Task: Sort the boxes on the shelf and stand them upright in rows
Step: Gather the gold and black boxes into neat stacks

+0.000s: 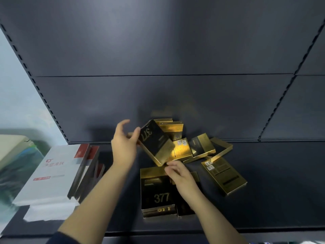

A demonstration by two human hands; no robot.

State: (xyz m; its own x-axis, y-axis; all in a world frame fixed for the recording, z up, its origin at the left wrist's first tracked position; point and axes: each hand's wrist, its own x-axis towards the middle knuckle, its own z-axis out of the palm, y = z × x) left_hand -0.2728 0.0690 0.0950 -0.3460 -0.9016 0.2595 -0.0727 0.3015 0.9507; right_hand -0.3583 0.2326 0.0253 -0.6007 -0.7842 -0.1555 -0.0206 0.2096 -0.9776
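Boxes: at the shelf's (263, 182) left, about 4 white boxes (52, 173) lean in a row. The left hand (124, 147) clamps the raised 377 box (155, 143) by its upper edge; the right hand (179, 173) pinches its lower corner. Best turned upright with both hands before release. Roughly 8 gold boxes (224, 175) lie scattered flat.

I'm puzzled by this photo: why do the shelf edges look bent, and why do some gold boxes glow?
In the head view the wide-angle lens bows the dark metal shelf and its slotted uprights; overhead light glares off the shiny gold cardboard boxes, washing out their print; the white cartons at left look soft and smeared; the left hand casts a shadow behind it.
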